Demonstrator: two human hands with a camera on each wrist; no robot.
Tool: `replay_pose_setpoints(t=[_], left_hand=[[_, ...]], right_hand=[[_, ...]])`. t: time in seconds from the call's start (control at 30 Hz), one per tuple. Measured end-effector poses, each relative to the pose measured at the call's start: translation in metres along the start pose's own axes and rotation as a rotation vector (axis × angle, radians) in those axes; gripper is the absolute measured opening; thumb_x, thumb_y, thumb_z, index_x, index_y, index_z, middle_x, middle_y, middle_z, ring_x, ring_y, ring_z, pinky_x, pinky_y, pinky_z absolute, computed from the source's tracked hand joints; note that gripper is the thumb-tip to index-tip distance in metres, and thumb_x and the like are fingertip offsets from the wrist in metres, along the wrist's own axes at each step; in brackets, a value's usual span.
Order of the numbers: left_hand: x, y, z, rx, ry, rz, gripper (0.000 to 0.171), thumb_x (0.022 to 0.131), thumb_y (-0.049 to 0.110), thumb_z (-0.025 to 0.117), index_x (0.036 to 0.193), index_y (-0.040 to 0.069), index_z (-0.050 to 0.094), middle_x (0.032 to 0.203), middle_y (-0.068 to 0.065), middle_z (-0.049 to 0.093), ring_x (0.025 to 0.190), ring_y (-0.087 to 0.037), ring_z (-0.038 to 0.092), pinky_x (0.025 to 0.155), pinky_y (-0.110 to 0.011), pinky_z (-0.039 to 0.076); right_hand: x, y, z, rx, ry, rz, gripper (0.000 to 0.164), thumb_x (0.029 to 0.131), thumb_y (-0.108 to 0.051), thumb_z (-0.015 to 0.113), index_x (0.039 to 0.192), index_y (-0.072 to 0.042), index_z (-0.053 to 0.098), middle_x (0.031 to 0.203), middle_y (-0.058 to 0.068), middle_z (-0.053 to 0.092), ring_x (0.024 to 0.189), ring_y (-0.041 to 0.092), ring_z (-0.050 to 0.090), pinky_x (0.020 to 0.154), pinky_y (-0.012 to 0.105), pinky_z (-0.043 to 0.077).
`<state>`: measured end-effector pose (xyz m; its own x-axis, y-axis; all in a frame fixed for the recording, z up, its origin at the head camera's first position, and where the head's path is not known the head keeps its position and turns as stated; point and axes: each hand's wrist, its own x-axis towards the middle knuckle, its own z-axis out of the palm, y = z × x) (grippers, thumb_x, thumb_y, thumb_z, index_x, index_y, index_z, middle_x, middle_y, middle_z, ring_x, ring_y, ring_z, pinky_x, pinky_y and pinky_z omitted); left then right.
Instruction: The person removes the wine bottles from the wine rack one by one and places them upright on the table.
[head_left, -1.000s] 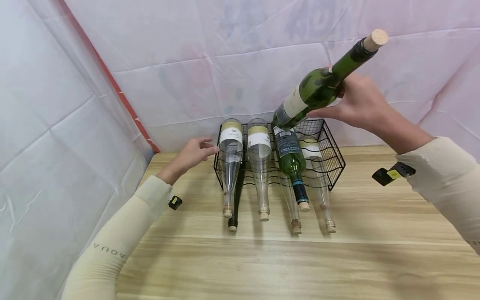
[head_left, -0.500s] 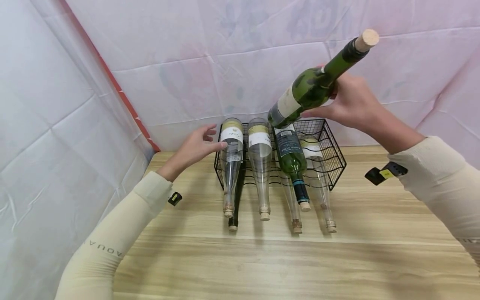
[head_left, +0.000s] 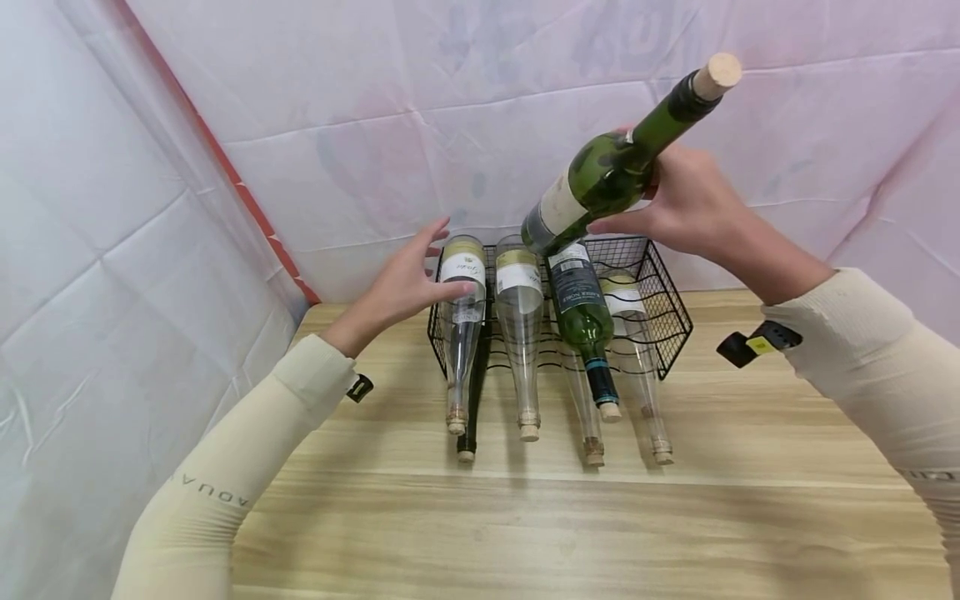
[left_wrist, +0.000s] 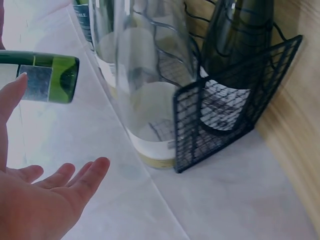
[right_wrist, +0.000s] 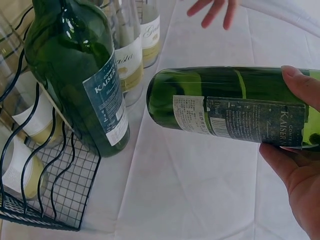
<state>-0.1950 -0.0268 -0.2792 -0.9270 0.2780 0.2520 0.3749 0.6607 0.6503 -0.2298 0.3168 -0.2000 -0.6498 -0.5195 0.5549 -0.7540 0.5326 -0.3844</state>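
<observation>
My right hand (head_left: 693, 208) grips a corked green wine bottle (head_left: 607, 179) by its body. It is tilted in the air above the back of a black wire bottle rack (head_left: 667, 321), base toward the left and cork up to the right. My left hand (head_left: 405, 287) is spread beside the rack's left end, thumb out, holding nothing. Nearest to it lies a clear bottle (head_left: 462, 268) with a white and gold label. A similar clear bottle (head_left: 519, 287) and a green bottle (head_left: 585, 321) lie along the upper level. In the right wrist view, the held bottle (right_wrist: 235, 107) shows a dark label.
Lower in the rack lie a dark bottle (head_left: 471, 417), a clear bottle (head_left: 582, 408) and another clear bottle (head_left: 637, 358), necks toward me. The rack stands on a wooden table (head_left: 525, 533). White sheeting (head_left: 337, 167) hangs behind and to the left.
My right hand has carried the green wine bottle leftward above the rack. My left hand has moved up and right toward the leftmost clear bottle, its fingers spreading. The racked bottles have stayed put.
</observation>
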Motion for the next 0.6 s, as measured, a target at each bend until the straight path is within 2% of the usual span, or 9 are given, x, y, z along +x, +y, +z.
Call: replay_pose_setpoints(t=[0.2,0.37,0.6], left_hand=[[0.005,0.011,0.001,0.011,0.032,0.062,0.102,0.068,0.052,0.08,0.148,0.039,0.019,0.147,0.003,0.037,0.123,-0.016,0.044,0.088,-0.033,0.05],[0.01,0.021,0.003,0.002,0.068,0.113,0.101,0.068,0.051,0.08,0.148,0.038,0.02,0.145,0.006,0.038,0.124,-0.015,0.043,0.098,-0.033,0.045],[0.02,0.041,0.006,-0.006,0.086,0.183,0.101,0.067,0.05,0.081,0.148,0.034,0.024,0.144,0.008,0.04,0.121,-0.012,0.046,0.099,-0.031,0.044]], right_hand=[[0.001,-0.003,0.005,0.031,-0.003,0.0,0.083,0.059,-0.029,0.09,0.131,-0.027,0.049,0.114,-0.004,0.063,0.094,0.011,0.061,0.074,0.027,0.052],[0.002,-0.007,0.007,0.056,-0.008,-0.012,0.088,0.058,-0.028,0.091,0.133,-0.026,0.047,0.116,-0.004,0.062,0.094,0.011,0.061,0.073,0.027,0.052],[0.001,-0.013,0.011,0.115,-0.032,-0.029,0.091,0.058,-0.018,0.091,0.136,-0.025,0.044,0.119,-0.001,0.061,0.099,0.013,0.06,0.078,0.028,0.054]])
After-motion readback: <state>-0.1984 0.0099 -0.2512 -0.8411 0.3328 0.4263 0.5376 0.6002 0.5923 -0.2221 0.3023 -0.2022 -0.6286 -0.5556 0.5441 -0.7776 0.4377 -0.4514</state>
